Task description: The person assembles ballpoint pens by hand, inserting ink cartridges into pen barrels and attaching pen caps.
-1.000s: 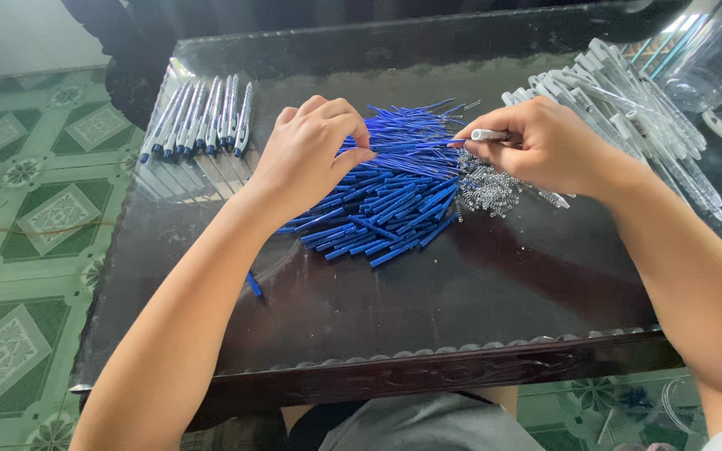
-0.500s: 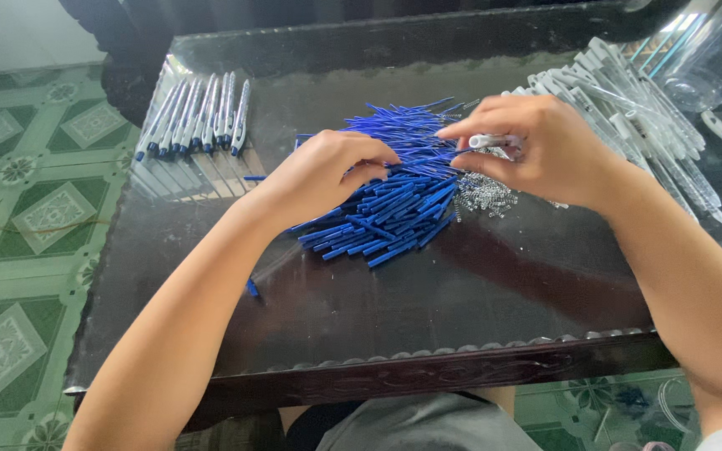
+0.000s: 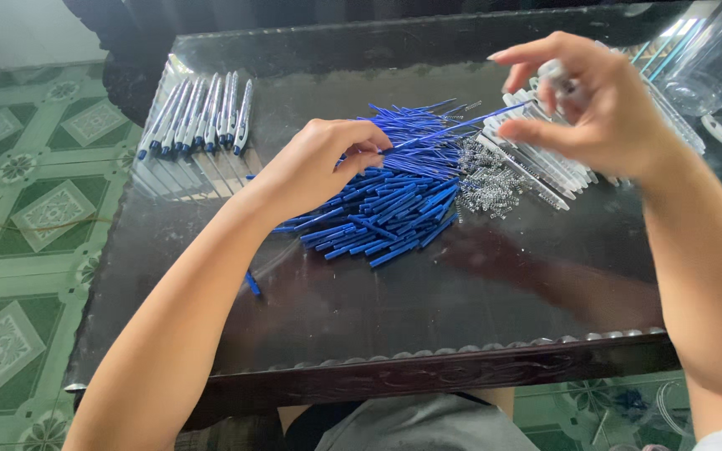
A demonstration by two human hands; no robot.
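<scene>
The left hand rested low over a loose heap of blue refills, thin straight plastic tubes lying criss-crossed near the middle of the worktop. Its fingers were curled narrow and pinched one refill, which ran as a slim blue line up and to the right from the fingertips toward the other hand. The right hand was raised above the worktop at the right, fingers bent inward around a clear pen barrel; the barrel was partly hidden by the fingers and blurred, so the exact grip could not be told. Just right of the heap lay a small pile of springs, fine silvery wire coils tangled together. Beyond the springs, a row of clear pen barrels lay side by side, pale and translucent. At the far left of the worktop, a neat row of finished pens lay parallel, clear-bodied with blue tips, well apart from the heap. One stray blue refill lay beside the left forearm. The worktop was dark, glossy glass with a scalloped front edge, showing reflections. A clear plastic jar stood at the far right corner. The floor bore green patterned tiles.
</scene>
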